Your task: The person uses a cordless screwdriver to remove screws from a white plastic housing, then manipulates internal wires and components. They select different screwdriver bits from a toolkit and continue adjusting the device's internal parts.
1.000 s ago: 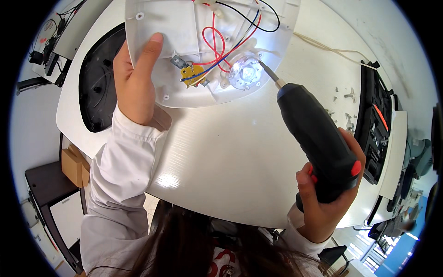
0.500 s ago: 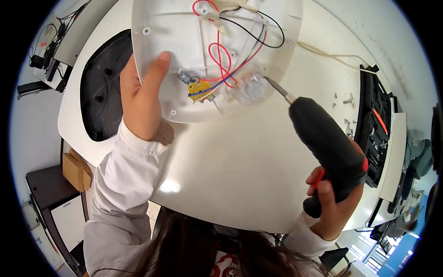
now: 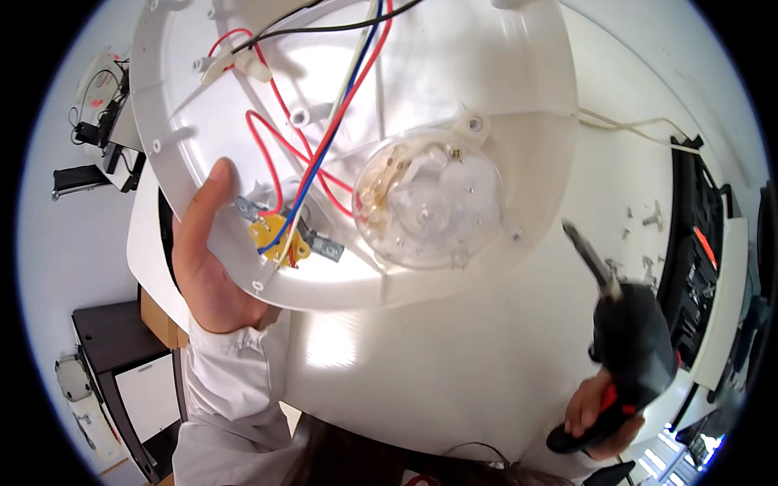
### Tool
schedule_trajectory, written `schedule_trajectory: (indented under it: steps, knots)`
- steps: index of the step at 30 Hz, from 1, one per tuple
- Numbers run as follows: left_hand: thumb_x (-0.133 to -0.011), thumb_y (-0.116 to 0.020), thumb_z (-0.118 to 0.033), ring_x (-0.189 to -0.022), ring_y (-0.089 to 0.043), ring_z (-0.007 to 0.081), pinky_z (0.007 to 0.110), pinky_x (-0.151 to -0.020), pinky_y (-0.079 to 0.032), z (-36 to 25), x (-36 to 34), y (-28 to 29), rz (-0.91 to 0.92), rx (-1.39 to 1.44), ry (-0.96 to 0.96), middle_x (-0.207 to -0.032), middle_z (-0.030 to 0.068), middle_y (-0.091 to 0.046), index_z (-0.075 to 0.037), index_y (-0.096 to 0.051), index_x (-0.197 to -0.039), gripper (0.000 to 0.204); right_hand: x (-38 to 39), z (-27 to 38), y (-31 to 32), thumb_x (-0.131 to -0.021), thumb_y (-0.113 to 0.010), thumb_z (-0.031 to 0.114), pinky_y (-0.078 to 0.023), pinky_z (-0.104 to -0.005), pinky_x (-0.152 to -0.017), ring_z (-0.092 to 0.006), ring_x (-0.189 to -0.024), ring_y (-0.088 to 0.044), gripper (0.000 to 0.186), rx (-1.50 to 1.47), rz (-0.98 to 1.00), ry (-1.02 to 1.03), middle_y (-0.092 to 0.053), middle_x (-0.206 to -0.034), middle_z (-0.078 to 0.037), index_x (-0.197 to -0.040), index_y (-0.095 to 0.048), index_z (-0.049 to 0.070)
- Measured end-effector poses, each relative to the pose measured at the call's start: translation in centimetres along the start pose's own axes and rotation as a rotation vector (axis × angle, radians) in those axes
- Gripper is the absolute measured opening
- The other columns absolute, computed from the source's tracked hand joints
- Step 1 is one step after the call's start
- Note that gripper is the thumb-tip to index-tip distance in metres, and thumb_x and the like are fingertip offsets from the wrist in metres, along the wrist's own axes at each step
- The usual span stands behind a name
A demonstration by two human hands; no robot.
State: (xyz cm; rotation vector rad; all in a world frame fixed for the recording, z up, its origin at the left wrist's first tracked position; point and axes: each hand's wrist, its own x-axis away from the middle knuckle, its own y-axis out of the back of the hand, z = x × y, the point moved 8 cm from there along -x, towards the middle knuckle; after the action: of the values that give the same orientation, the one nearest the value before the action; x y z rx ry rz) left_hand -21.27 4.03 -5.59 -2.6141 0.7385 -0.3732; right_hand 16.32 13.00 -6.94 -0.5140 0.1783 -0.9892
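My left hand [image 3: 209,267] grips the left edge of a large white plastic housing [image 3: 454,57], thumb on its inner face, lifted close to the camera with its inside facing me. Red, blue, black and pale wires [image 3: 351,91] cross it, a yellow component on a metal bracket [image 3: 278,241] sits at lower left, and a clear round plastic part [image 3: 429,202] sits right of that. My right hand [image 3: 596,417] is wrapped round a black powered screwdriver with red trigger [image 3: 632,340], its bit pointing up just right of the housing, apart from it.
The white table [image 3: 421,364] lies beneath. At right are loose screws and small metal parts [image 3: 653,219], a pale cable [image 3: 616,122] and an open black tool case [image 3: 686,267]. A dark cabinet [image 3: 105,316], cardboard box [image 3: 156,320] and electronic gear [image 3: 93,125] are at left.
The housing has come closer and now looks larger, hiding the black shell on the table. The screwdriver has moved right and down, away from the clear part, whose glow has gone.
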Motion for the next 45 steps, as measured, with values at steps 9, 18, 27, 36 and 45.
schedule_trajectory:
  steps: [9, 18, 27, 36, 45]
  knots:
    - [-0.080, -0.060, -0.016, -0.085, -0.058, 0.0164, 0.030, -0.074, -0.047, -0.1, 0.5, 0.0, -0.118, -0.117, -0.041, -0.093, 0.0068, -0.056, -0.002, -0.049, -0.110, 0.035, 1.5, -2.1, -0.6, -0.070, -0.071, 0.036, -0.047, -0.0310, -0.068, -0.0250, -0.077, -0.057, 0.080, -0.093, 0.067, -0.184, -0.056, -0.095, -0.016, -0.123, -0.030, -0.007]
    - [-0.084, -0.055, -0.021, -0.086, -0.060, 0.0179, 0.032, -0.070, -0.052, -0.1, 0.7, 0.7, -0.142, -0.174, -0.107, -0.101, 0.0079, -0.059, -0.002, -0.052, -0.113, 0.036, 1.9, -1.0, -1.6, -0.056, -0.085, 0.030, -0.044, -0.0341, -0.089, -0.0262, -0.098, -0.057, 0.099, 0.153, -0.168, -0.125, -0.056, -0.109, -0.018, -0.128, -0.028, -0.007]
    - [-0.087, -0.051, -0.019, -0.087, -0.061, 0.0188, 0.032, -0.072, -0.053, -0.3, 0.9, 0.2, -0.103, -0.199, -0.073, -0.103, 0.0091, -0.057, 0.000, -0.054, -0.111, 0.031, 1.6, -11.7, 6.8, -0.061, -0.078, 0.024, -0.039, -0.0326, -0.075, -0.0223, -0.081, -0.049, 0.070, 0.829, -0.361, -1.101, -0.045, -0.090, -0.012, -0.102, -0.028, 0.000]
    - [-0.089, -0.049, -0.019, -0.090, -0.060, 0.0198, 0.033, -0.077, -0.053, -0.2, 0.9, 0.4, -0.020, -0.149, -0.068, -0.107, 0.0106, -0.055, 0.000, -0.054, -0.112, 0.031, -4.1, -10.0, 0.3, -0.062, -0.077, 0.024, -0.040, -0.0337, -0.074, -0.0232, -0.081, -0.049, 0.064, 0.857, -0.321, -1.202, -0.046, -0.089, -0.012, -0.100, -0.031, 0.000]
    - [-0.082, -0.057, -0.015, -0.085, -0.061, 0.0193, 0.032, -0.075, -0.050, -0.4, 1.0, 0.1, -0.072, -0.144, -0.083, -0.097, 0.0087, -0.059, -0.002, -0.050, -0.110, 0.031, 1.9, -12.4, 6.5, -0.063, -0.075, 0.025, -0.040, -0.0347, -0.073, -0.0240, -0.081, -0.050, 0.059, 0.881, -0.283, -1.303, -0.047, -0.088, -0.013, -0.098, -0.035, 0.001]
